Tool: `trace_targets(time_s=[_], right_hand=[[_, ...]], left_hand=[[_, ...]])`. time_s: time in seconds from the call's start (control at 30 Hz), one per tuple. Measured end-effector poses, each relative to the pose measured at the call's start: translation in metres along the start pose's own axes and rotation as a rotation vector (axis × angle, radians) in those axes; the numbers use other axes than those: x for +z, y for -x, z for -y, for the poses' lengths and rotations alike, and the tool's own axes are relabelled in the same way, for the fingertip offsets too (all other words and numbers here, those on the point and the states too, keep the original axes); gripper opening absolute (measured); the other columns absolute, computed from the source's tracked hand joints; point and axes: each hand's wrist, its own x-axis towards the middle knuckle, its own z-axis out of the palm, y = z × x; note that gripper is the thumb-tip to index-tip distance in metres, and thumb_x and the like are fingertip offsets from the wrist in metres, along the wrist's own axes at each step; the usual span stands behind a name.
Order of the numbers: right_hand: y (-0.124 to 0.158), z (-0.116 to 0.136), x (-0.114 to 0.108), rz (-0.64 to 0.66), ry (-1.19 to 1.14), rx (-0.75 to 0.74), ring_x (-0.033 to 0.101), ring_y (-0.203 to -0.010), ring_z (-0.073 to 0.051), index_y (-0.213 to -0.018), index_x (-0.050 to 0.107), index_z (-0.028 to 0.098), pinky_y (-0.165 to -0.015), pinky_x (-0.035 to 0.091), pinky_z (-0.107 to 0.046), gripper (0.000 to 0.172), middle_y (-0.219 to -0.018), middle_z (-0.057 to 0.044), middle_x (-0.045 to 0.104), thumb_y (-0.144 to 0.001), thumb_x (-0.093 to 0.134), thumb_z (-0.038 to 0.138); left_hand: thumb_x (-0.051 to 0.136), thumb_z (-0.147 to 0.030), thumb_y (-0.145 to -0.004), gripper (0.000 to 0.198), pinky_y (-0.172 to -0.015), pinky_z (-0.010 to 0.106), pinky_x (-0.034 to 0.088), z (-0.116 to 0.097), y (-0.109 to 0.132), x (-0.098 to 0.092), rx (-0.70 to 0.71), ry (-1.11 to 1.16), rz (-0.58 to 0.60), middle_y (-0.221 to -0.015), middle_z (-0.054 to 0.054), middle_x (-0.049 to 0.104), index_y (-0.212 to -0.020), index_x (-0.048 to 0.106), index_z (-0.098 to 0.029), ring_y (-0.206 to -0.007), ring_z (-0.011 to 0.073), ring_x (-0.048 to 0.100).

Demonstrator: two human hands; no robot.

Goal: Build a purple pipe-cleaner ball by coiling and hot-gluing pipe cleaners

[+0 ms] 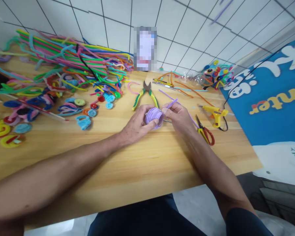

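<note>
My left hand [137, 125] is closed around a purple coil of wound pipe cleaner [153, 115], its thumb pressed on the near rim. The coil is shaped like a small hollow cup, with its opening turned to the right. At that opening, my right hand [178, 116] pinches a loose purple pipe cleaner [172, 103] between thumb and forefinger. Green-and-yellow cutting pliers [147, 93] lie just beyond the left hand, jaws pointing away. To the right of my right forearm rest scissors [205, 131] with red and yellow handles.
A yellow glue gun [215, 114] with a black cord lies at the right. Bundled coloured pipe cleaners [71, 54] and several finished pieces [83, 122] cover the left side. A blurred phone [145, 49] leans on the tiled wall. A blue printed board [272, 98] borders the table's right edge.
</note>
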Motion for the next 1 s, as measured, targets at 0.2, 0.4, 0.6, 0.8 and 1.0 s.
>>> trace_targets(time_s=[0.2, 0.4, 0.6, 0.8, 1.0], right_hand=[[0.002, -0.008, 0.0, -0.002, -0.057, 0.008, 0.058, -0.068, -0.012, -0.081, 0.073, 0.023, -0.066, 0.049, -0.027, 0.051, -0.073, 0.004, 0.068, -0.057, 0.106, 0.055], [0.001, -0.014, -0.001, 0.03, -0.021, -0.046, 0.063, -0.069, -0.015, -0.079, 0.071, 0.023, -0.069, 0.056, -0.03, 0.051, -0.073, 0.003, 0.07, -0.06, 0.104, 0.057], [0.002, -0.015, 0.0, 0.014, 0.043, -0.064, 0.064, -0.07, -0.015, -0.08, 0.07, 0.024, -0.07, 0.058, -0.031, 0.05, -0.074, 0.003, 0.07, -0.063, 0.1, 0.061], [0.003, -0.017, 0.002, 0.012, 0.062, -0.075, 0.064, -0.068, -0.015, -0.079, 0.069, 0.024, -0.069, 0.058, -0.03, 0.049, -0.073, 0.003, 0.069, -0.066, 0.098, 0.06], [0.004, -0.017, 0.002, 0.02, 0.052, -0.083, 0.063, -0.064, -0.014, -0.079, 0.068, 0.023, -0.067, 0.058, -0.03, 0.049, -0.07, 0.003, 0.068, -0.067, 0.097, 0.061]], left_hand=[[0.067, -0.041, -0.1, 0.046, -0.114, 0.047, 0.056, -0.001, 0.0, -0.001, -0.008, 0.008, 0.007, -0.138, 0.014, 0.068, -0.139, 0.055, -0.019, -0.128, 0.0289, 0.067], [0.066, -0.04, -0.101, 0.043, -0.111, 0.046, 0.057, 0.0, 0.001, 0.0, -0.022, 0.006, -0.007, -0.134, 0.012, 0.069, -0.138, 0.055, -0.021, -0.124, 0.0277, 0.068], [0.066, -0.042, -0.101, 0.043, -0.108, 0.045, 0.057, 0.0, 0.001, 0.0, -0.027, 0.008, -0.004, -0.133, 0.011, 0.069, -0.138, 0.055, -0.022, -0.121, 0.0271, 0.068], [0.065, -0.044, -0.101, 0.044, -0.109, 0.044, 0.057, -0.002, 0.001, -0.001, -0.023, 0.004, 0.0, -0.133, 0.011, 0.068, -0.138, 0.055, -0.021, -0.123, 0.0274, 0.067], [0.065, -0.042, -0.101, 0.044, -0.11, 0.046, 0.056, -0.003, 0.001, -0.002, -0.043, 0.014, 0.016, -0.133, 0.011, 0.069, -0.138, 0.054, -0.021, -0.122, 0.0275, 0.067]])
